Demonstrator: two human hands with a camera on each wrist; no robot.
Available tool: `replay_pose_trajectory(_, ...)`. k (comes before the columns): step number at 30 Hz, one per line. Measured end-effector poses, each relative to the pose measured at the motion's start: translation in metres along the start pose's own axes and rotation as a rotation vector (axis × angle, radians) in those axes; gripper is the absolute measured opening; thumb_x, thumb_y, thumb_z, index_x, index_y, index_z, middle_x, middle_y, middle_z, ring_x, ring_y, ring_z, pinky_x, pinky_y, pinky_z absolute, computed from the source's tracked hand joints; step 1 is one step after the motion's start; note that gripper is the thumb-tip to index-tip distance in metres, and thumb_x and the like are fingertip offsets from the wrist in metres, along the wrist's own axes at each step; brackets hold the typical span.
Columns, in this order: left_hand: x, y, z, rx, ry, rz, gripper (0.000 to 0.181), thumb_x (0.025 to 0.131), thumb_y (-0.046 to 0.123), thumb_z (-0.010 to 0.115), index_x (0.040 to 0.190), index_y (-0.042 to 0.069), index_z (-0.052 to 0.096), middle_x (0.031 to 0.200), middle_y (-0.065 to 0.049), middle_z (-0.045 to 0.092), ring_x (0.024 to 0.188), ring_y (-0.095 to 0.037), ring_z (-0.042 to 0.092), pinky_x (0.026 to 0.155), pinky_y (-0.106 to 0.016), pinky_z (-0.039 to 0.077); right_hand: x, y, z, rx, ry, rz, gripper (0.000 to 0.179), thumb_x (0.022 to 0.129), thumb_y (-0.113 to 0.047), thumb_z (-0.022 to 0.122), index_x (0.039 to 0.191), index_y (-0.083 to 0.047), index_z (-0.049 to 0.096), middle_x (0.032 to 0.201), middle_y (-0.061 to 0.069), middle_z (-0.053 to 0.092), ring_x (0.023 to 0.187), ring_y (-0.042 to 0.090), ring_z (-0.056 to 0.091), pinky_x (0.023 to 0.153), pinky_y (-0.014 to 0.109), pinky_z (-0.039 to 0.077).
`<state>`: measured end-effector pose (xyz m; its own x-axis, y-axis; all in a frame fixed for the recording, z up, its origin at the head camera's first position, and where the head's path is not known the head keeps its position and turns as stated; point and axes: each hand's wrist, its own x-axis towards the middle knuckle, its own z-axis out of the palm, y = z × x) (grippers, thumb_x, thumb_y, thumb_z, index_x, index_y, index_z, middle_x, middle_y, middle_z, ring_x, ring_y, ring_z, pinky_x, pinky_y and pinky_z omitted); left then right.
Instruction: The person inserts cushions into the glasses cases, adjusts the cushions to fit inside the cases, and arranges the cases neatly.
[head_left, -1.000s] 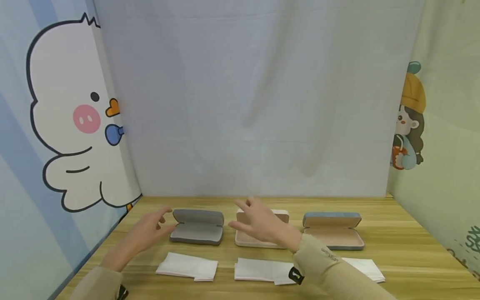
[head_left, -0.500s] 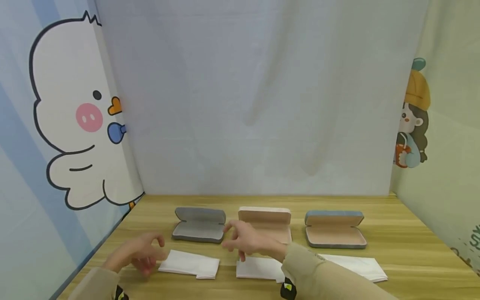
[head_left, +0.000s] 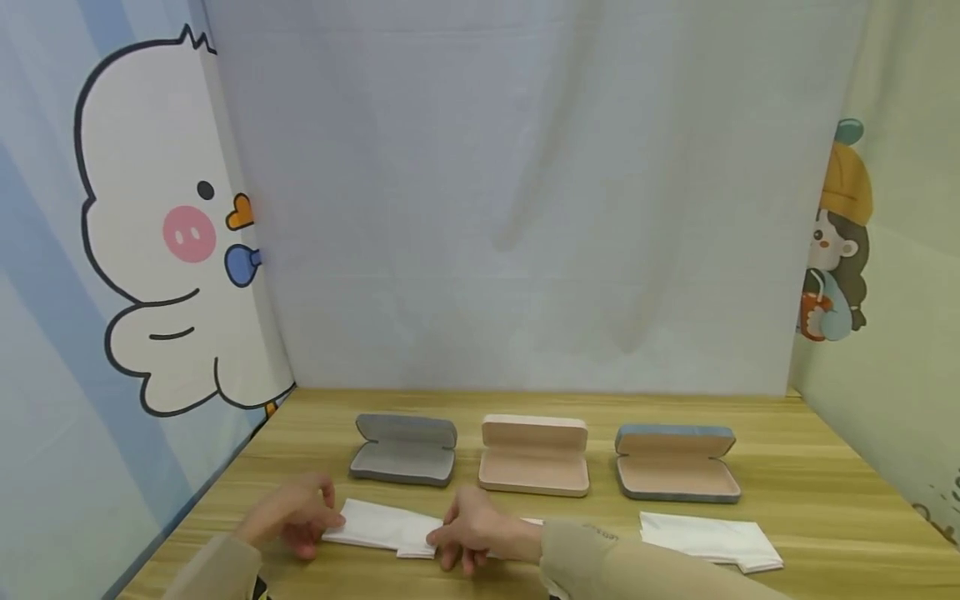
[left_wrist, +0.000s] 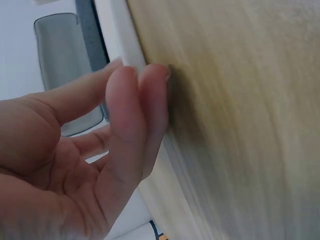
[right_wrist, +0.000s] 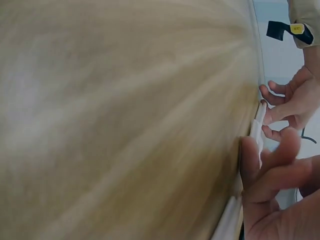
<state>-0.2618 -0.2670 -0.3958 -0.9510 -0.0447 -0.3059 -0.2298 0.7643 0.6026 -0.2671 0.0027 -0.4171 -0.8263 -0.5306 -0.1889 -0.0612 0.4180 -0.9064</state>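
A white folded cloth (head_left: 375, 525) lies at the front left of the table. My left hand (head_left: 296, 510) pinches its left end, thumb on top with the fingers curled at the edge. At the right end, my right hand (head_left: 474, 525) has thumb and fingers closed on the cloth's edge. In the right wrist view, the cloth (right_wrist: 256, 131) stretches between both hands. A second folded cloth (head_left: 534, 522) is mostly hidden behind the right hand and sleeve. Behind the first cloth stands an open grey glasses case (head_left: 405, 460), its lid raised.
An open cream glasses case (head_left: 534, 473) and an open blue one (head_left: 678, 477) stand in line with the grey case. A third folded cloth (head_left: 708, 540) lies at the front right. Beyond the wooden table (head_left: 795, 467) hangs a pale curtain (head_left: 525, 208).
Both hands have come down and nearer from beside the grey and cream cases to the two ends of the left cloth, and their fingers have closed on it.
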Motion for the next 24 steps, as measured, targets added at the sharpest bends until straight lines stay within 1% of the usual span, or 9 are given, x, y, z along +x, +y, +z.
replay_pose_trajectory(5, 0.003, 0.001, 0.006, 0.045, 0.056, 0.03, 0.022, 0.077, 0.0, 0.071, 0.075, 0.004, 0.049, 0.062, -0.008, 0.054, 0.045, -0.013, 0.053, 0.041, -0.019, 0.047, 0.001, -0.001, 0.004, -0.048, 0.053, -0.035, 0.021, 0.082, -0.001, 0.071, 0.062, 0.005, 0.066, 0.058, 0.024, 0.066, 0.025, 0.003, 0.04, 0.025, 0.012, 0.023)
replay_pose_trajectory(9, 0.004, 0.003, 0.009, 0.063, 0.073, 0.003, 0.019, 0.074, -0.004, 0.07, 0.072, 0.001, 0.052, 0.059, -0.008, 0.056, 0.042, -0.012, 0.056, 0.041, -0.02, 0.05, 0.003, 0.0, 0.006, -0.076, 0.091, -0.04, 0.022, 0.08, 0.004, 0.07, 0.06, 0.004, 0.061, 0.056, 0.023, 0.065, 0.024, 0.002, 0.038, 0.025, 0.011, 0.022)
replay_pose_trajectory(12, 0.006, 0.006, 0.011, 0.124, 0.085, -0.025, 0.016, 0.071, -0.006, 0.068, 0.067, 0.001, 0.054, 0.054, -0.007, 0.057, 0.04, -0.011, 0.057, 0.041, -0.019, 0.051, 0.004, 0.001, 0.007, -0.1, 0.101, -0.044, 0.023, 0.079, 0.006, 0.068, 0.058, 0.003, 0.058, 0.055, 0.021, 0.065, 0.024, 0.001, 0.035, 0.025, 0.011, 0.021)
replay_pose_trajectory(14, 0.007, 0.008, 0.012, 0.148, 0.096, -0.025, 0.016, 0.069, -0.008, 0.066, 0.064, 0.001, 0.054, 0.052, -0.006, 0.056, 0.038, -0.01, 0.056, 0.041, -0.019, 0.051, 0.005, 0.001, 0.008, -0.102, 0.098, -0.055, 0.024, 0.079, 0.007, 0.067, 0.057, 0.004, 0.058, 0.055, 0.021, 0.065, 0.024, 0.001, 0.035, 0.025, 0.011, 0.021)
replay_pose_trajectory(16, 0.006, 0.011, 0.014, 0.146, 0.105, -0.028, 0.016, 0.068, -0.009, 0.064, 0.064, 0.002, 0.053, 0.053, -0.006, 0.055, 0.038, -0.01, 0.055, 0.041, -0.019, 0.051, 0.005, 0.001, 0.009, -0.089, 0.092, -0.072, 0.029, 0.078, 0.009, 0.065, 0.052, 0.002, 0.055, 0.055, 0.023, 0.065, 0.024, 0.001, 0.035, 0.025, 0.011, 0.021)
replay_pose_trajectory(20, 0.005, 0.014, 0.015, 0.097, 0.108, -0.026, 0.016, 0.069, -0.011, 0.063, 0.065, 0.001, 0.054, 0.055, -0.006, 0.054, 0.04, -0.011, 0.055, 0.041, -0.02, 0.052, 0.007, 0.0, 0.011, -0.057, 0.071, -0.107, 0.039, 0.077, 0.012, 0.06, 0.044, -0.004, 0.046, 0.056, 0.026, 0.064, 0.024, 0.001, 0.035, 0.025, 0.011, 0.02)
replay_pose_trajectory(22, 0.005, 0.013, 0.014, 0.085, 0.111, -0.024, 0.015, 0.069, -0.012, 0.063, 0.065, 0.0, 0.055, 0.054, -0.006, 0.053, 0.04, -0.011, 0.054, 0.041, -0.019, 0.052, 0.007, 0.0, 0.01, -0.045, 0.059, -0.115, 0.037, 0.077, 0.013, 0.058, 0.045, -0.003, 0.047, 0.057, 0.028, 0.064, 0.024, 0.001, 0.035, 0.026, 0.011, 0.02)
replay_pose_trajectory(24, 0.005, 0.012, 0.013, 0.067, 0.111, -0.011, 0.015, 0.068, -0.012, 0.063, 0.065, 0.0, 0.055, 0.053, -0.006, 0.053, 0.039, -0.011, 0.054, 0.041, -0.019, 0.051, 0.009, 0.0, 0.009, -0.025, 0.046, -0.102, 0.029, 0.077, 0.012, 0.057, 0.05, 0.004, 0.053, 0.06, 0.028, 0.065, 0.025, 0.001, 0.035, 0.026, 0.011, 0.021)
